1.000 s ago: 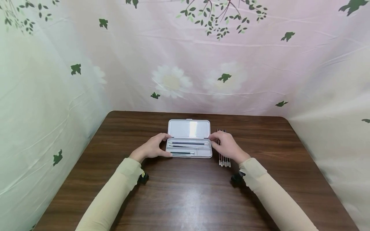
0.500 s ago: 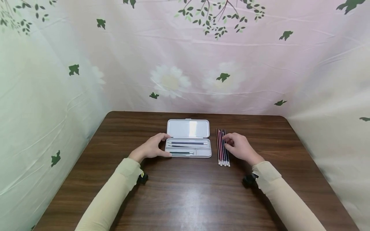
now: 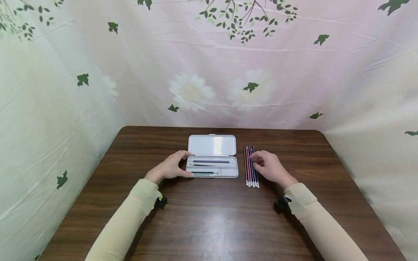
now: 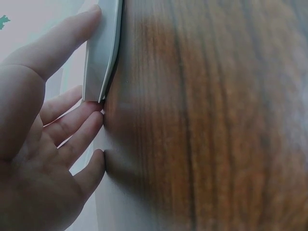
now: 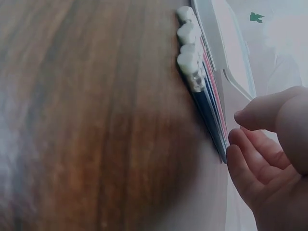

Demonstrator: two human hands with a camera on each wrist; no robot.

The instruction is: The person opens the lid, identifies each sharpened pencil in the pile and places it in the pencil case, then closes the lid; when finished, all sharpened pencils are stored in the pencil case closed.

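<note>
A white pencil case [image 3: 229, 172] lies with its lid raised, dark pencils [image 3: 212, 161] lying in its long compartments. My left hand [image 3: 170, 166] holds the left end of the case, thumb at the front corner and forefinger at the back one. To the right of the case, several red and dark blue pencils [image 3: 249, 170] lie side by side, white erasers toward me. My right hand [image 3: 270, 167] is at the right side of this row, fingertips bent over the outermost pencils. In the right wrist view a small gap shows between thumb [image 5: 260, 113] and fingers.
The brown wooden table [image 3: 209, 221] bears everything. Behind it hangs a pale cloth [image 3: 137, 65] with printed leaves, birds and flowers, which also closes off both sides. The raised lid [image 3: 202, 144] stands at the back of the case.
My right hand has moved from the right end of the case rightward to the outer side of the pencil row, uncovering the pencils. My left hand has stayed on the case.
</note>
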